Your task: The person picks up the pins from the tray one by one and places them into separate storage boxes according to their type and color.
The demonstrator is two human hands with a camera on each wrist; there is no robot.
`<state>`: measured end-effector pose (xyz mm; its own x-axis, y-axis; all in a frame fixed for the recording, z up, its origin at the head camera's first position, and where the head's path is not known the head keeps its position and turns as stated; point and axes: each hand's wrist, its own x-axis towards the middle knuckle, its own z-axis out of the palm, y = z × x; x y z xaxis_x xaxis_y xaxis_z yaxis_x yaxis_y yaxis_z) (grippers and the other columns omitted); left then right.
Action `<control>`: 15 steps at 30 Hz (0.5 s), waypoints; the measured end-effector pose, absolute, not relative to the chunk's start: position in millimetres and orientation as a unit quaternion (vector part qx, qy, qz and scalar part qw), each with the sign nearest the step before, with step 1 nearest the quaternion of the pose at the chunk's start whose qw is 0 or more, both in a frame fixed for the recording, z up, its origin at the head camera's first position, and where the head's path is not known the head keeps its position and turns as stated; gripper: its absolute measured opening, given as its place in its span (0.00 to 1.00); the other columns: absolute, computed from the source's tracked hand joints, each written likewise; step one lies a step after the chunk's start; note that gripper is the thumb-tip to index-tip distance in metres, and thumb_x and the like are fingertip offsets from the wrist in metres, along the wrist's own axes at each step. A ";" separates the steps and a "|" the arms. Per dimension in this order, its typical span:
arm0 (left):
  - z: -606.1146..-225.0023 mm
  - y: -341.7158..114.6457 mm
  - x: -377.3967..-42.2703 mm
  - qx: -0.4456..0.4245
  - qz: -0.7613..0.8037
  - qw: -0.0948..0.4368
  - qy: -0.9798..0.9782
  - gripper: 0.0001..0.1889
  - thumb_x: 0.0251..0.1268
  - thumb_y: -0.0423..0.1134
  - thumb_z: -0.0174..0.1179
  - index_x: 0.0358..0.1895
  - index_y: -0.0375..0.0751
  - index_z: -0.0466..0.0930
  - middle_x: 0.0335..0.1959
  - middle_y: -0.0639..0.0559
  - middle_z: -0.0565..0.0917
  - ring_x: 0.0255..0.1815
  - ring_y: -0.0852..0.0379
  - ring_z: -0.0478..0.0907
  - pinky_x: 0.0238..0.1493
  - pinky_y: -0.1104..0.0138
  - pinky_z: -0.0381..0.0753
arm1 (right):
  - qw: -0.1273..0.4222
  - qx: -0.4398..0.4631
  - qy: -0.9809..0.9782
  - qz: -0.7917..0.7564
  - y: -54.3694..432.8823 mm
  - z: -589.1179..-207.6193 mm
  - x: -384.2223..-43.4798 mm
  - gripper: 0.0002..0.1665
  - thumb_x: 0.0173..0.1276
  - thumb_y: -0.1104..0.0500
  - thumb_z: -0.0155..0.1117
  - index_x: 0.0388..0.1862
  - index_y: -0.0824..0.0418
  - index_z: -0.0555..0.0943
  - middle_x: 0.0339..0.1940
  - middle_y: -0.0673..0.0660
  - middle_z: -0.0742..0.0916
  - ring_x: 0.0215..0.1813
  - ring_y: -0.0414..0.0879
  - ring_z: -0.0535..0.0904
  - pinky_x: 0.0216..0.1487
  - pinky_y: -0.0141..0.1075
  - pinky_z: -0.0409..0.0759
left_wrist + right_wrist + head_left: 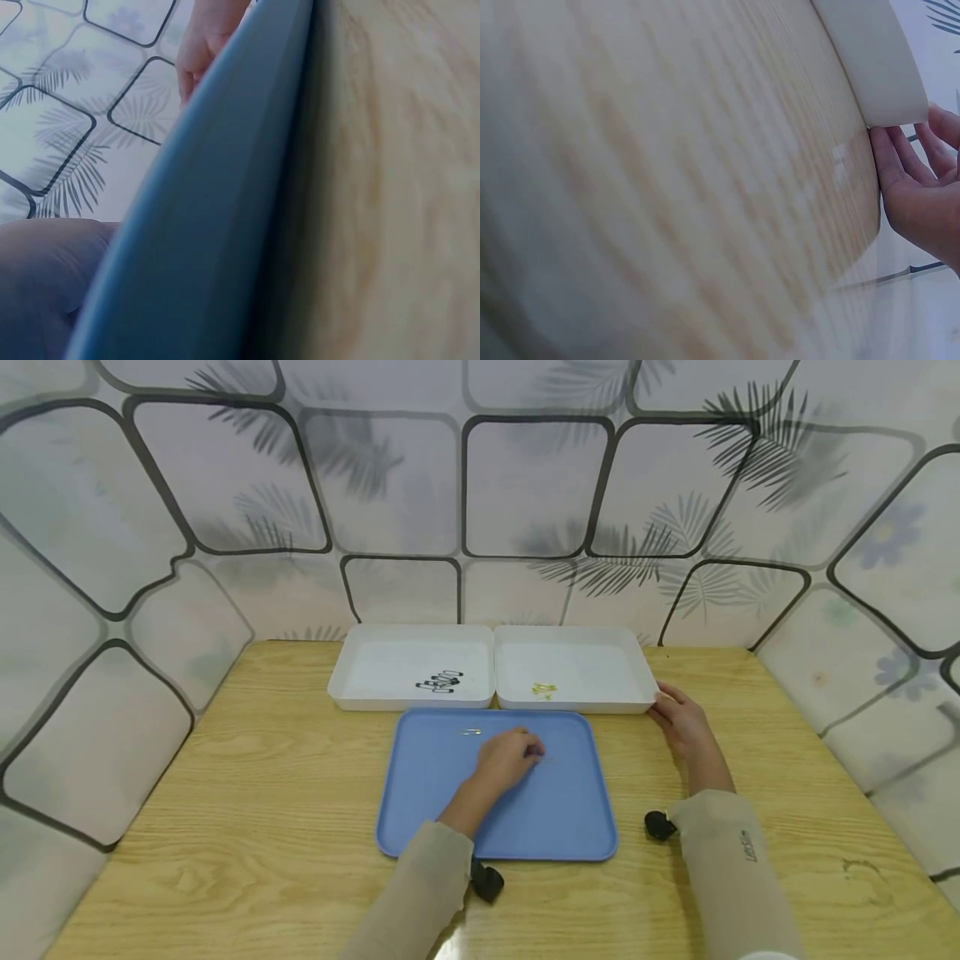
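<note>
My left hand (508,760) is over the blue tray (420,810), fingers curled down toward its surface. Beside its fingertips a tiny faint glint shows on the tray; whether the fingers pinch anything is hidden. Farther back on this tray lie thin gold safety pins (470,732). With thumb and fingers, my right hand (681,720) holds the near right corner of the right white tray (592,664); the right wrist view shows these fingers (911,161) at the tray's end. Small gold pins (543,688) lie inside that tray.
The left white tray (382,660) holds several black safety pins (441,682) and stands against the right one. Both are behind the blue tray on a wooden table (262,793). A patterned wall covering (532,485) rises behind and at both sides.
</note>
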<state>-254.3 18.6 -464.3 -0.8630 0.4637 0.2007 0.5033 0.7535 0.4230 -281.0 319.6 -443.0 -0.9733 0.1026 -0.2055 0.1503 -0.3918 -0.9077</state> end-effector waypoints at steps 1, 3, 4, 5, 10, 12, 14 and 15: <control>-464.7 18.6 -254.5 -0.261 -0.235 0.044 -0.935 0.02 0.54 0.39 0.66 0.31 0.51 0.84 0.27 0.61 0.74 0.29 0.63 0.73 0.28 0.71 0.72 | 0.015 0.115 0.550 -0.827 319.9 -443.2 -281.3 0.35 0.71 0.67 0.48 0.72 0.67 0.47 0.42 0.49 0.79 0.48 0.39 0.76 0.63 0.35 0.59; -464.7 18.6 -254.5 -0.265 -0.233 0.045 -0.935 0.02 0.54 0.39 0.66 0.31 0.51 0.84 0.27 0.61 0.74 0.29 0.63 0.73 0.28 0.71 0.72 | 0.017 0.115 0.548 -0.828 320.3 -443.0 -281.2 0.35 0.71 0.67 0.48 0.72 0.67 0.47 0.42 0.49 0.79 0.49 0.40 0.76 0.63 0.34 0.58; -464.6 18.5 -254.5 -0.266 -0.232 0.045 -0.935 0.02 0.54 0.38 0.66 0.31 0.51 0.84 0.27 0.61 0.74 0.30 0.63 0.73 0.28 0.71 0.72 | 0.017 0.115 0.548 -0.829 320.7 -443.1 -281.1 0.35 0.71 0.67 0.48 0.72 0.67 0.46 0.42 0.49 0.79 0.49 0.40 0.76 0.63 0.34 0.59; -464.5 18.6 -254.4 -0.267 -0.230 0.046 -0.935 0.02 0.54 0.39 0.66 0.31 0.51 0.84 0.28 0.61 0.74 0.31 0.62 0.73 0.29 0.71 0.72 | 0.018 0.116 0.546 -0.830 321.1 -443.1 -281.0 0.36 0.71 0.68 0.48 0.72 0.67 0.46 0.41 0.49 0.79 0.49 0.40 0.76 0.63 0.34 0.59; -463.4 18.6 -252.9 -0.278 -0.225 0.053 -0.932 0.03 0.55 0.39 0.65 0.33 0.51 0.85 0.32 0.60 0.77 0.35 0.61 0.75 0.33 0.70 0.74 | 0.021 0.121 0.545 -0.829 322.7 -443.4 -281.3 0.36 0.71 0.67 0.48 0.72 0.66 0.45 0.44 0.50 0.78 0.50 0.40 0.76 0.62 0.34 0.59; -462.9 18.5 -252.0 -0.282 -0.226 0.055 -0.931 0.03 0.56 0.39 0.65 0.33 0.51 0.85 0.32 0.60 0.78 0.35 0.61 0.75 0.33 0.71 0.74 | 0.022 0.124 0.548 -0.827 322.6 -443.4 -281.5 0.36 0.71 0.67 0.48 0.73 0.66 0.46 0.48 0.52 0.76 0.51 0.40 0.75 0.62 0.34 0.59; -462.6 18.4 -251.5 -0.283 -0.227 0.053 -0.931 0.03 0.56 0.39 0.65 0.32 0.52 0.85 0.31 0.60 0.78 0.34 0.61 0.75 0.32 0.70 0.74 | 0.023 0.125 0.552 -0.824 322.2 -443.1 -281.2 0.36 0.71 0.66 0.48 0.73 0.65 0.46 0.53 0.55 0.73 0.53 0.41 0.73 0.63 0.34 0.58; -463.0 18.3 -251.5 -0.282 -0.230 0.052 -0.930 0.02 0.56 0.38 0.65 0.32 0.52 0.85 0.31 0.60 0.78 0.33 0.62 0.75 0.31 0.70 0.73 | 0.024 0.125 0.554 -0.823 321.9 -442.8 -281.0 0.36 0.71 0.66 0.48 0.73 0.65 0.46 0.55 0.56 0.72 0.54 0.41 0.72 0.63 0.34 0.58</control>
<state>-251.5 18.3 -463.0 -0.8352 0.5012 0.2261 0.5489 0.7352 0.3978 -281.0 321.9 -442.8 -0.9675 0.0995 -0.2324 0.1778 -0.3857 -0.9053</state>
